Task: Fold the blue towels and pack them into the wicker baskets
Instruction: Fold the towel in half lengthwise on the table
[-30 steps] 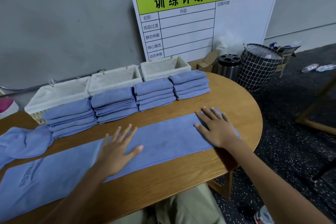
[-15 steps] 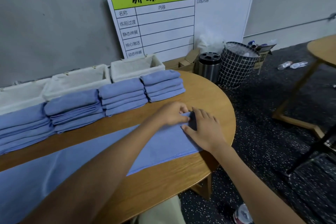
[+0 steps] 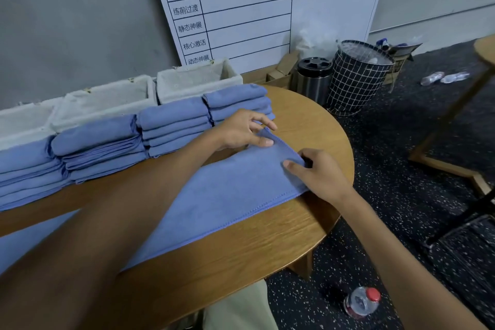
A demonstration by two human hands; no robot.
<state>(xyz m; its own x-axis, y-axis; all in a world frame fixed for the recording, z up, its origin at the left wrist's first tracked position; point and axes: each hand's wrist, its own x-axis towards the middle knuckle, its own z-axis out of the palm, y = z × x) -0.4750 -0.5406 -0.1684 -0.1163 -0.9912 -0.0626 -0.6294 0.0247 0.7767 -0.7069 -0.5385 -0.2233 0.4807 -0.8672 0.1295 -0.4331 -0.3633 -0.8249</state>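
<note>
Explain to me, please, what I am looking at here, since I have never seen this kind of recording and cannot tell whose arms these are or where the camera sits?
There is no machine here: a person wears one wide-angle camera on the head, looking forward and down, so the two arms are the wearer's own. The left hand pinches the far corner of a long blue towel spread on the round wooden table. The right hand pinches the near corner of that same end. Behind the towel stand stacks of folded blue towels, and behind those a row of cloth-lined baskets, apparently with nothing packed in them yet. A white chart board leans on the wall, and bins and a plastic bottle are on the floor.
</note>
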